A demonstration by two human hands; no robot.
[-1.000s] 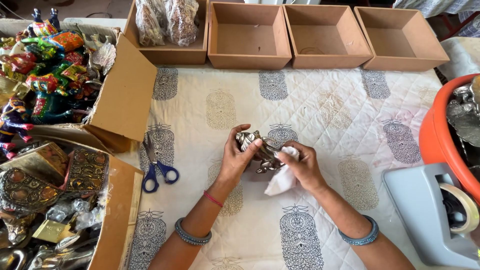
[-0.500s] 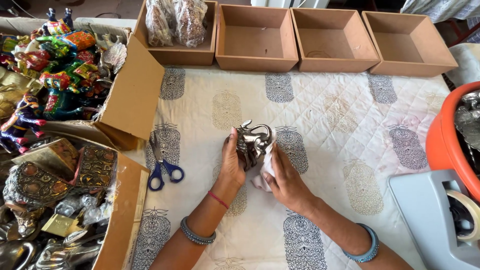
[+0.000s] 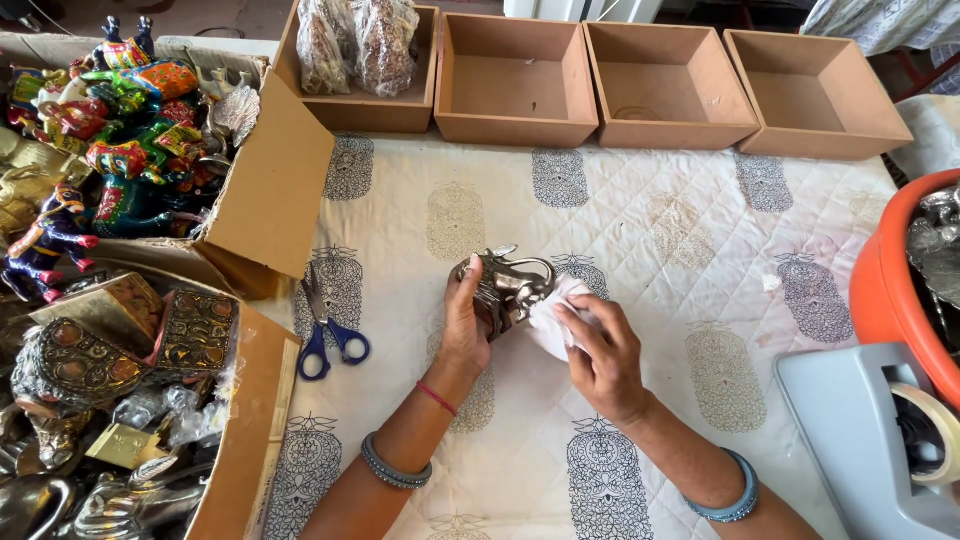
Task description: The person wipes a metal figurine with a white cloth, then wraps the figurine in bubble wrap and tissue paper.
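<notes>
Gripping a small silver-toned metal elephant figurine [image 3: 508,288], the left hand [image 3: 466,325] clasps it from the left side, thumb up along its flank, and holds it just above the quilted cream tablecloth [image 3: 650,240] near the middle of the table. The right hand [image 3: 603,352] is closed around a white cloth [image 3: 556,312], pressing it against the figurine's right side.

Left of the hands, blue-handled scissors [image 3: 325,330] lie flat on the cloth, blades pointing far. Beyond them an open cardboard box [image 3: 275,190] holds brightly painted animal figures [image 3: 130,140]. At the near left a second carton [image 3: 245,440] is packed with dark ornate metal pieces [image 3: 90,350], some in clear wrap.

Along the far edge stand four shallow brown trays in a row: the leftmost tray [image 3: 345,112] holds two clear bags of small items [image 3: 362,40], the other three trays [image 3: 660,90] show bare bottoms. On the right an orange tub [image 3: 890,290] reaches past the frame edge, and near it sits a grey tape dispenser [image 3: 860,430] with a roll of tape. Bangles circle both wrists, and a thin red thread [image 3: 436,398] crosses the left one.
</notes>
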